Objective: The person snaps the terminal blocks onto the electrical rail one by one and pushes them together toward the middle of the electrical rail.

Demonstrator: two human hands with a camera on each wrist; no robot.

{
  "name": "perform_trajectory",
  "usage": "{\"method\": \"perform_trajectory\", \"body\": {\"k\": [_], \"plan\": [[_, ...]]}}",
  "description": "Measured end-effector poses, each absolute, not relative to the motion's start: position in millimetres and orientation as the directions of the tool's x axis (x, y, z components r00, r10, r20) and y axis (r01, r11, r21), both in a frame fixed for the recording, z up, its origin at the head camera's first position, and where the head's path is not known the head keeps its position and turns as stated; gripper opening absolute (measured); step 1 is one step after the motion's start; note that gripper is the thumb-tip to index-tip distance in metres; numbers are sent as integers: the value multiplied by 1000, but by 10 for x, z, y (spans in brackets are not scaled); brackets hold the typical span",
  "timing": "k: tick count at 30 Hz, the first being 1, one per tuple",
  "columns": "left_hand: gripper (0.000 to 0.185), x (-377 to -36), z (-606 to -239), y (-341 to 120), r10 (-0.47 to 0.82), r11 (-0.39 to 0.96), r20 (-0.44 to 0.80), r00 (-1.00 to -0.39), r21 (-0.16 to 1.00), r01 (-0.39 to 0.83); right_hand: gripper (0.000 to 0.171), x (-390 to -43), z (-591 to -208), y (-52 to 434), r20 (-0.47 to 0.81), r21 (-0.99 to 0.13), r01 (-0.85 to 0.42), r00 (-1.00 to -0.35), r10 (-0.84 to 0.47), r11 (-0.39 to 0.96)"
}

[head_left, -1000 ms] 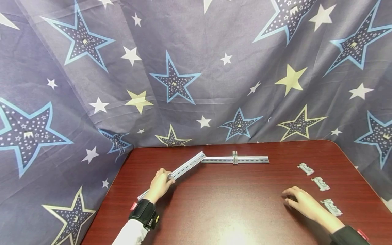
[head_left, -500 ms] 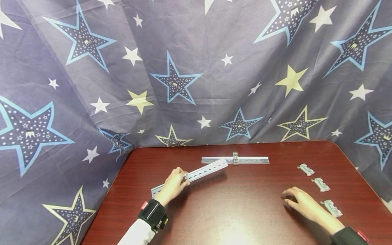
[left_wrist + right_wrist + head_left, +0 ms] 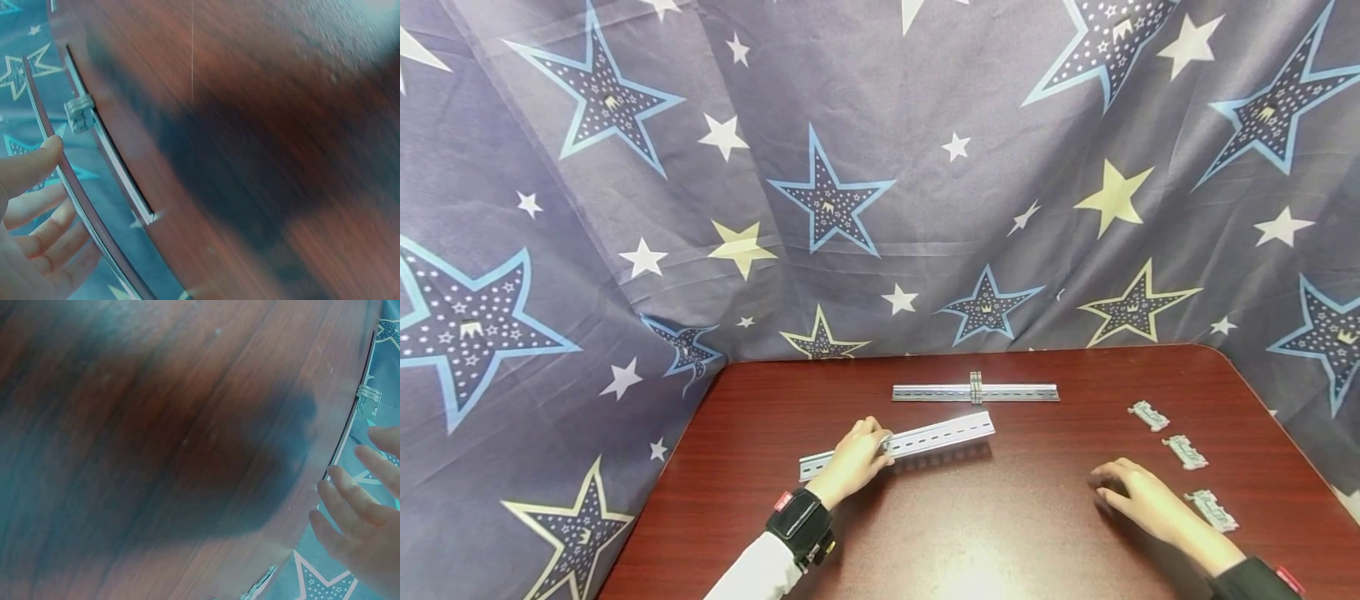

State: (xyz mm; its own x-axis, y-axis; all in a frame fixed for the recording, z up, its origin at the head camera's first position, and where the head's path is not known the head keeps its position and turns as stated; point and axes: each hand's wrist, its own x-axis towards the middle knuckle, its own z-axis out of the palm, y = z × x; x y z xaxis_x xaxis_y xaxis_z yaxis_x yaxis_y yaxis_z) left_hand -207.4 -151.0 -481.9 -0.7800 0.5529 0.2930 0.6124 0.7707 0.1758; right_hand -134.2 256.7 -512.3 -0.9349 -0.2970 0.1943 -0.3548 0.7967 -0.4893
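Observation:
My left hand (image 3: 859,450) grips a long slotted metal rail (image 3: 940,436) near its left end and holds it low over the dark red table (image 3: 1000,517). The rail lies almost level, just in front of a second rail (image 3: 1022,392) at the back, which carries a small clip block (image 3: 975,387) at its middle. In the left wrist view my thumb (image 3: 34,164) lies over the held rail's edge (image 3: 78,197), with the back rail (image 3: 115,165) beyond. My right hand (image 3: 1131,493) rests on the table with relaxed fingers (image 3: 350,506) and holds nothing.
Three small grey clips lie in a row right of my right hand: far (image 3: 1150,414), middle (image 3: 1185,451), near (image 3: 1212,508). A star-patterned cloth (image 3: 880,183) hangs behind and to both sides of the table. The table's left edge (image 3: 662,500) runs close to my left arm.
My left hand carried the rail right and nearer, swinging it from a steep diagonal touching the back rail to almost parallel in front of it. The right hand stayed put.

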Motion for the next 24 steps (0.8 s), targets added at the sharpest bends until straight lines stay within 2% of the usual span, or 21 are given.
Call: {"method": "perform_trajectory", "body": {"k": [24], "plan": [[29,-2101,-5043,-1171,625,746,203,-754,132,653,16,-1318,-5148,2556,188,-523,-351,-936,-297,777]]}}
